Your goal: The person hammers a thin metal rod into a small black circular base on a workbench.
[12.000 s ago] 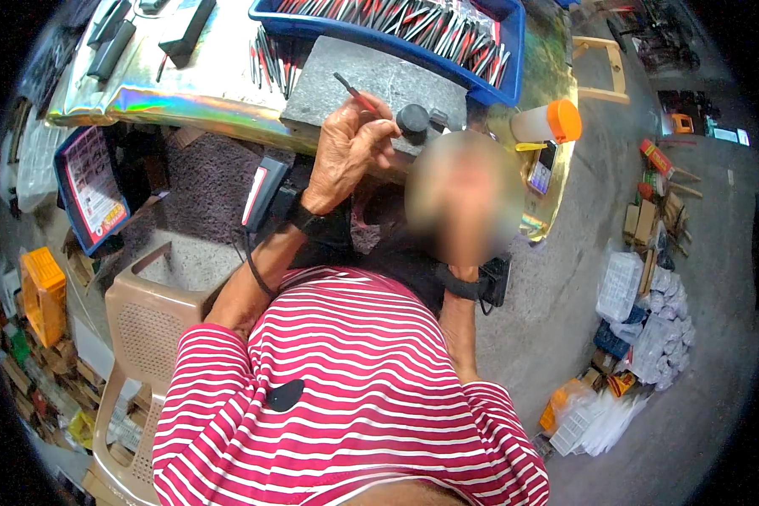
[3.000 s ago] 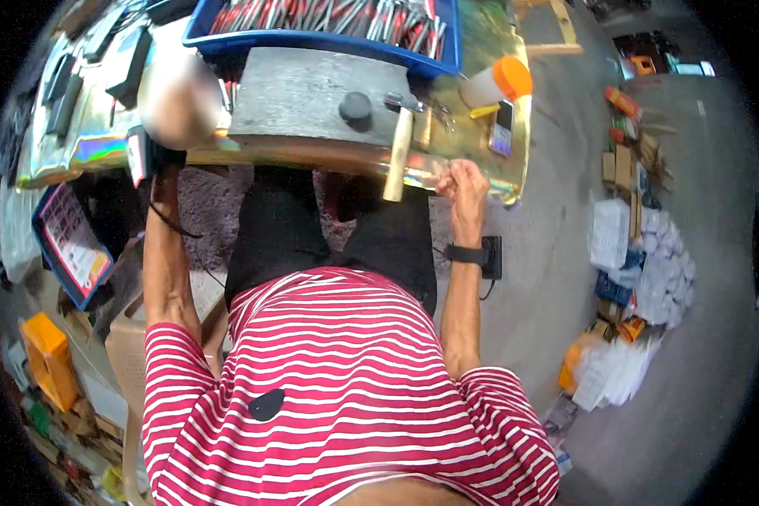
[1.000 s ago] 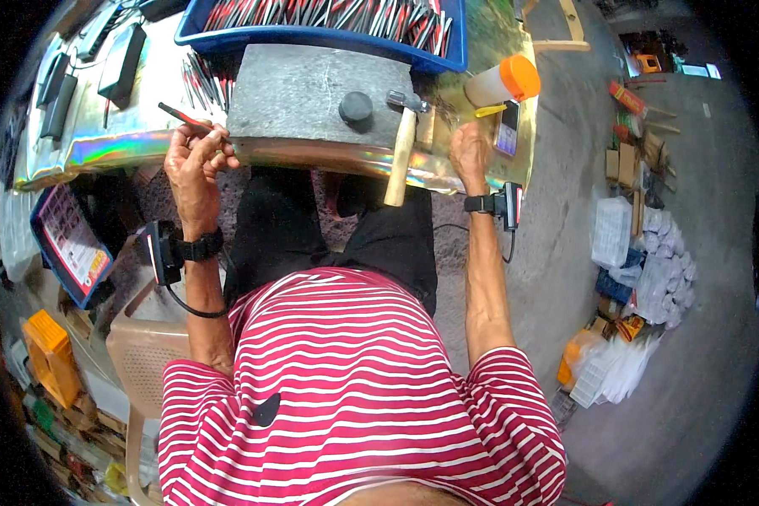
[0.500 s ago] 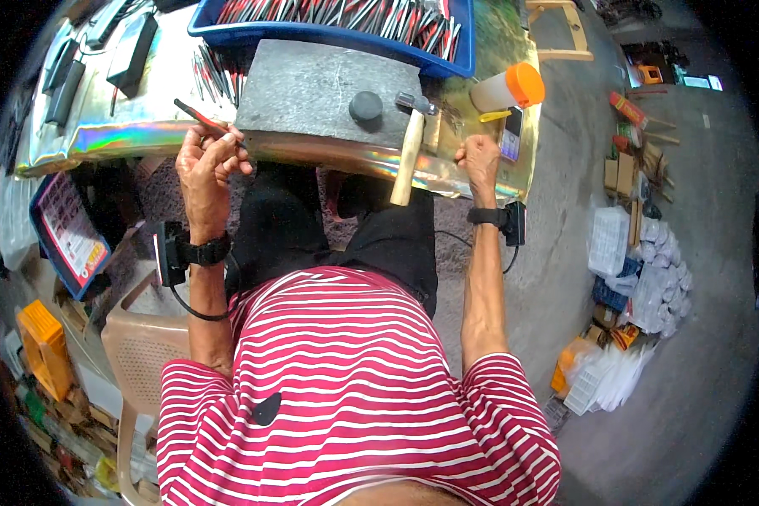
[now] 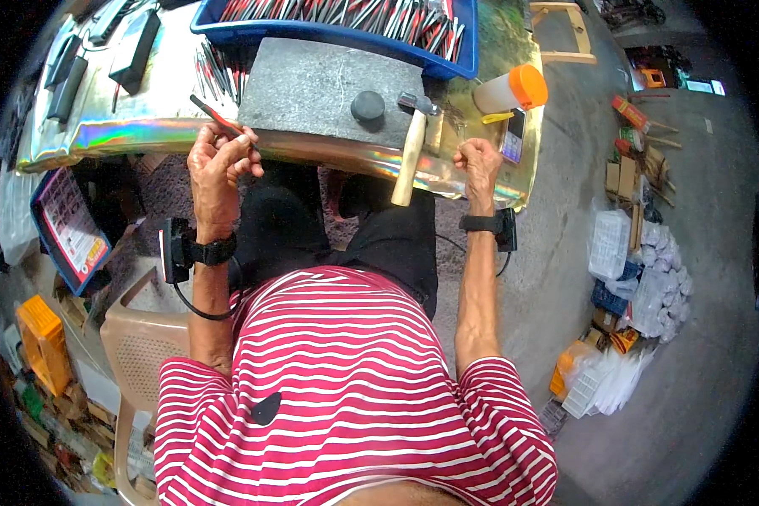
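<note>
My left hand [image 5: 219, 173] is closed around a slim red-and-black stick-like tool [image 5: 208, 110], which points up and left over the table's near edge. At the right end of the table, my right hand [image 5: 479, 164] has its fingers curled together; anything inside them is too small or hidden to name. Left of it lies a hammer [image 5: 410, 156], its pale wooden handle jutting past the edge. A grey stone slab [image 5: 304, 93] lies between my hands, bearing a round black block [image 5: 368, 106]. Beyond my left hand is a loose bunch of similar red-and-black tools [image 5: 218, 74].
A blue bin [image 5: 333, 40] full of such tools stands behind the slab. Near my right hand are an orange-lidded jar [image 5: 508, 90], a yellow-handled item [image 5: 497, 117] and a phone [image 5: 512, 142]. Black boxes [image 5: 134, 52] lie at far left. A plastic chair [image 5: 148, 341] stands at left.
My left hand has shifted slightly right with the red-and-black tool still held. My right hand stays near the same spot, fingers still curled, its wrist turned a little.
</note>
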Motion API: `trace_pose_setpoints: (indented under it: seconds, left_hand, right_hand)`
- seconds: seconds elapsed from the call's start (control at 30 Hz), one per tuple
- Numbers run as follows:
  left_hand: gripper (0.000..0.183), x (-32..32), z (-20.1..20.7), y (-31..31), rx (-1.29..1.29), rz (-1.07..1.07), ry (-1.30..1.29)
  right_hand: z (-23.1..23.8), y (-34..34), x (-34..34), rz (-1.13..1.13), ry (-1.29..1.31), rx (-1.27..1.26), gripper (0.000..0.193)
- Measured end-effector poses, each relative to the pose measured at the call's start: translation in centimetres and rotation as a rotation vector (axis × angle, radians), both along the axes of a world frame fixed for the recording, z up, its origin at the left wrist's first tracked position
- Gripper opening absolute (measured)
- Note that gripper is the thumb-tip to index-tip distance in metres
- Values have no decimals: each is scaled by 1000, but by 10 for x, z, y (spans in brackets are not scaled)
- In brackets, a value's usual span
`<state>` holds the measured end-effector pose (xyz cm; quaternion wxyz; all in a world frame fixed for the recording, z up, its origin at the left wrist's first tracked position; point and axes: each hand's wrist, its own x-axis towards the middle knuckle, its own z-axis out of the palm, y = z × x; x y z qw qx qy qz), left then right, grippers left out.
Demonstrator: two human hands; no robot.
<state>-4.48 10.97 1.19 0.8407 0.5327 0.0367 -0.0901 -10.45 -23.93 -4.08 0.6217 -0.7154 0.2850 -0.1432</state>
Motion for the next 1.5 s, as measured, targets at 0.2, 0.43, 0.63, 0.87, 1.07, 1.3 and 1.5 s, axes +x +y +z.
trace_pose_setpoints:
  seconds: [0.2,0.43,0.63,0.87,1.07,1.3,1.5]
  left_hand:
    - [16,-1,1,-5,22,-12,32]
    - [15,-4,-6,-8,56,-40,65]
    - [16,-4,-11,-9,40,-49,72]
    - [16,-6,-12,-8,84,-71,90]
    - [15,-7,-9,-10,87,-87,100]
    - [17,-7,0,-20,34,-95,76]
    - [17,-7,2,-33,4,-182,60]
  right_hand:
    - [6,13,-5,42,-54,81,7]
    - [34,37,-4,116,-190,291,11]
    - [56,58,-3,143,-258,465,13]
    - [71,76,-5,161,-286,480,14]
    - [76,85,-5,185,-284,459,13]
    - [73,94,-6,228,-260,496,11]
    - [70,104,-7,282,-216,474,10]
